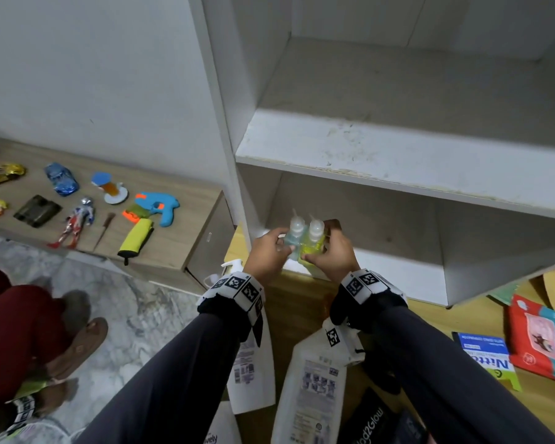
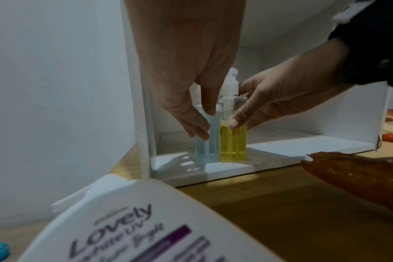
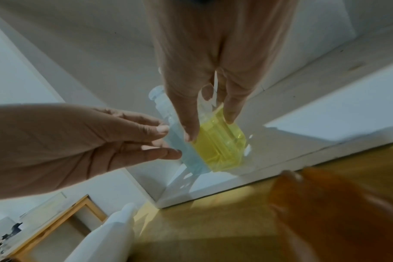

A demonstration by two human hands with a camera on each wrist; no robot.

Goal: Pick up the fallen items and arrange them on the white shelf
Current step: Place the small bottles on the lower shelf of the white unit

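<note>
Two small clear pump bottles stand side by side at the left end of the white shelf's (image 1: 398, 155) bottom board: a pale blue bottle (image 1: 291, 241) and a yellow bottle (image 1: 314, 245). My left hand (image 1: 284, 245) pinches the blue bottle (image 2: 206, 147) between thumb and forefinger. The yellow bottle (image 3: 220, 148) is pinched the same way by my right hand (image 3: 210, 129). In the left wrist view both bottle bases rest on the board (image 2: 280, 147), next to the shelf's left wall. The upper shelf compartments hold nothing.
Two white lotion bottles (image 1: 253, 363) (image 1: 311, 379), a black pack (image 1: 372, 421), a blue box (image 1: 487, 354) and a red wipes pack (image 1: 539, 341) lie on the wooden surface below me. Toys cover a low wooden cabinet (image 1: 180, 245) at left. Another person's legs (image 1: 13, 331) are at far left.
</note>
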